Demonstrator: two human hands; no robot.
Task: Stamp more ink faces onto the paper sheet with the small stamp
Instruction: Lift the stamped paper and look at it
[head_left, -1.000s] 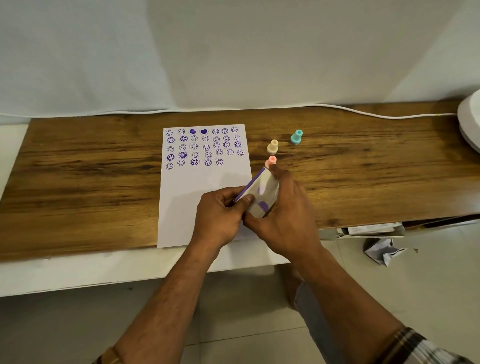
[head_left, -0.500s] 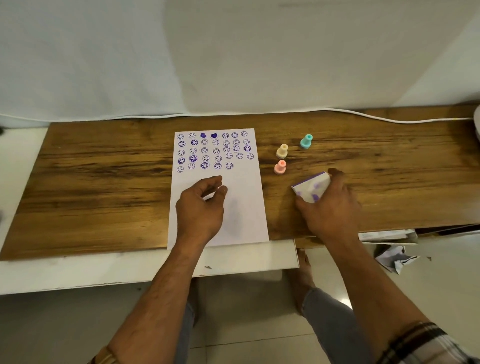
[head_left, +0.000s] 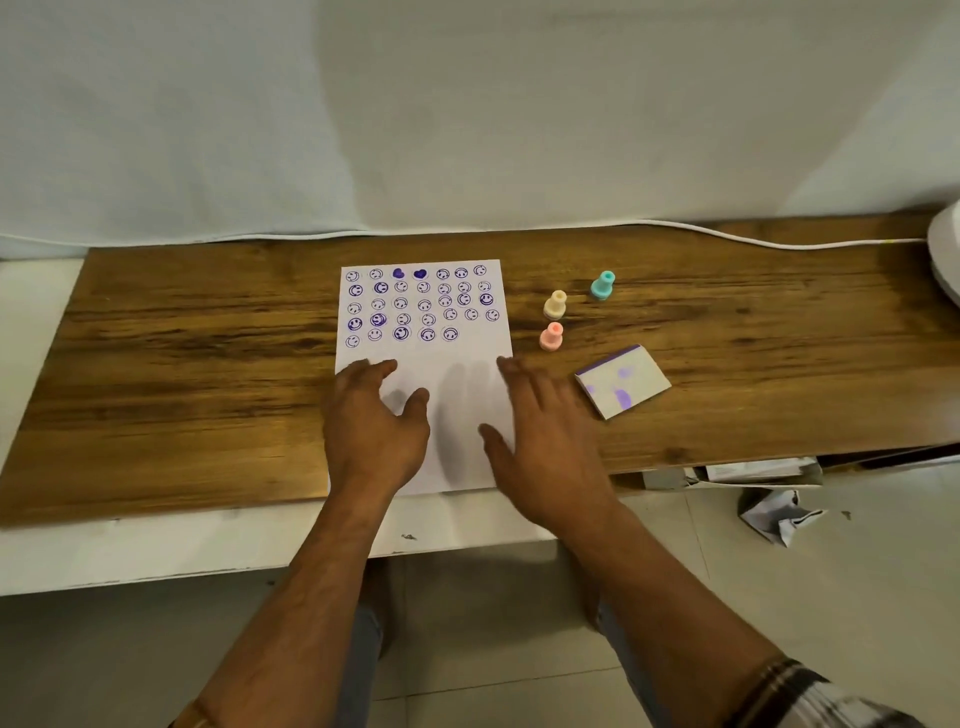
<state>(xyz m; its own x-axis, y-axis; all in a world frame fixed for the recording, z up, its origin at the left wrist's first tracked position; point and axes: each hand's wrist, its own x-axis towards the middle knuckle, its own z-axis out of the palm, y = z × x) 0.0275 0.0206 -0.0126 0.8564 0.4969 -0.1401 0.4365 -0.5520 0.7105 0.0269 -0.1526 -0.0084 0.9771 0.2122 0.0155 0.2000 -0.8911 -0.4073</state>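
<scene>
right hand (head_left: 540, 441) off ink pad (head_left: 623, 382), now seemingly over paper (head_left: 457, 364)

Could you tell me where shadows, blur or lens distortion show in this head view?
Head view: soft finger shadows fall on the white paper sheet between the left hand and right hand, whose fingertips are slightly blurred; the brown wooden tabletop bows from wide-angle distortion.

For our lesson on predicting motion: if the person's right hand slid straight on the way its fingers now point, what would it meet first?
The right hand points up and slightly left over the paper sheet. Going straight on, it would probably first cross the blank paper, then reach the lowest row of stamped faces. Its height above the sheet is unclear.
</scene>
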